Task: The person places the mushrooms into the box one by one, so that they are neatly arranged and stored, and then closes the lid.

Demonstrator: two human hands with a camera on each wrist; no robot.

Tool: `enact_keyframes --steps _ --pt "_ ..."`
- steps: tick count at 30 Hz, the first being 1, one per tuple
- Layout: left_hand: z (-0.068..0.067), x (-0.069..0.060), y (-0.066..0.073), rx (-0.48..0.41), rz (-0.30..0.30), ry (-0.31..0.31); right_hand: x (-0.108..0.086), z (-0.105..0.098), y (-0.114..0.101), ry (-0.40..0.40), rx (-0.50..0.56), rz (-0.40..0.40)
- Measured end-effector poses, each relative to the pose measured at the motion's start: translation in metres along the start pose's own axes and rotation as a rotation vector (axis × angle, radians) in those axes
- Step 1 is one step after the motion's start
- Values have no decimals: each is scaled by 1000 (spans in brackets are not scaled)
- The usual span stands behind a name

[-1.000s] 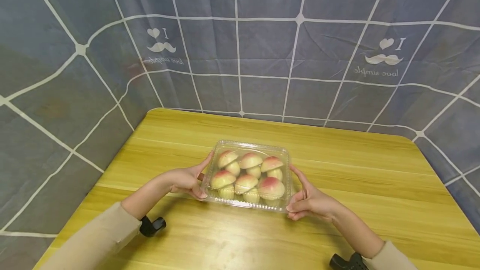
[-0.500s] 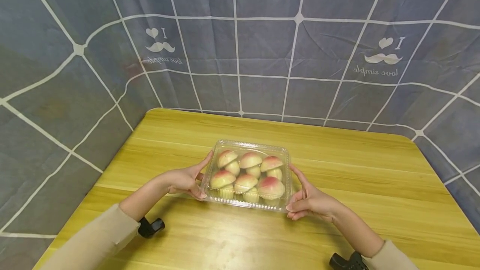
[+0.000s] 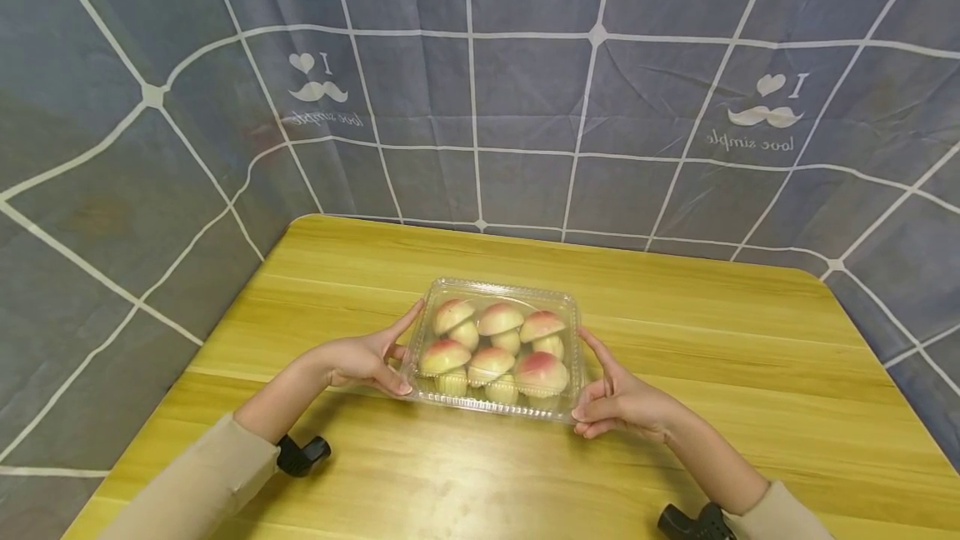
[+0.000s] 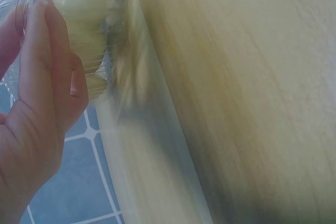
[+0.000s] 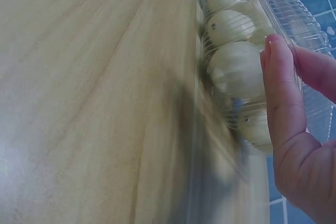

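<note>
A clear plastic food box (image 3: 491, 405) with its lid down lies across both hands in the head view. Inside are several rounded, peach-coloured pieces (image 3: 543, 375), yellow with pink tops and paler parts below. My left hand (image 3: 367, 359) grips the box's left side, thumb at the near corner and a finger reaching along the edge. On the opposite side my right hand (image 3: 626, 402) holds the near right corner between thumb and fingers. Both wrist views show fingers pressed to the clear rim, the right hand (image 5: 291, 114) included. Whether the box touches the table I cannot tell.
The yellow wood-grain table (image 3: 712, 340) extends around the box. Grey-blue cloth (image 3: 525, 90) with white grid lines hangs behind it and at the sides. A black wrist mount (image 3: 302, 455) is on the left forearm, another black mount (image 3: 697, 522) on the right.
Both hands keep their hold on the box. The left hand and box have shifted very slightly left; the whole view has drifted a little too.
</note>
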State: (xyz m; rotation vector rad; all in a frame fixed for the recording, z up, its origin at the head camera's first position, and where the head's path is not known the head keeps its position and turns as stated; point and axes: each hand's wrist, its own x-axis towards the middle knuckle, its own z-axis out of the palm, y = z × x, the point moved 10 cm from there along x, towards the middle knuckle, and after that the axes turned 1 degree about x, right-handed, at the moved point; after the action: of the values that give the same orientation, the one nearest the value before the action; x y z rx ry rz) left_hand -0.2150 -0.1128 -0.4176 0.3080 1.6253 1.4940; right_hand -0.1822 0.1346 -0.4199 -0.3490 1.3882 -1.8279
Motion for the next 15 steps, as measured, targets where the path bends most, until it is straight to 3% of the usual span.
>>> enact_keyframes --steps 7,11,15 --pt "1 -3 2 9 23 -12 -1 -4 -1 50 -74 32" --pt "1 -6 3 39 42 -22 -6 -7 -5 32 -124 44" --pt "-8 -14 6 185 86 36 -16 -19 -15 68 -239 29"
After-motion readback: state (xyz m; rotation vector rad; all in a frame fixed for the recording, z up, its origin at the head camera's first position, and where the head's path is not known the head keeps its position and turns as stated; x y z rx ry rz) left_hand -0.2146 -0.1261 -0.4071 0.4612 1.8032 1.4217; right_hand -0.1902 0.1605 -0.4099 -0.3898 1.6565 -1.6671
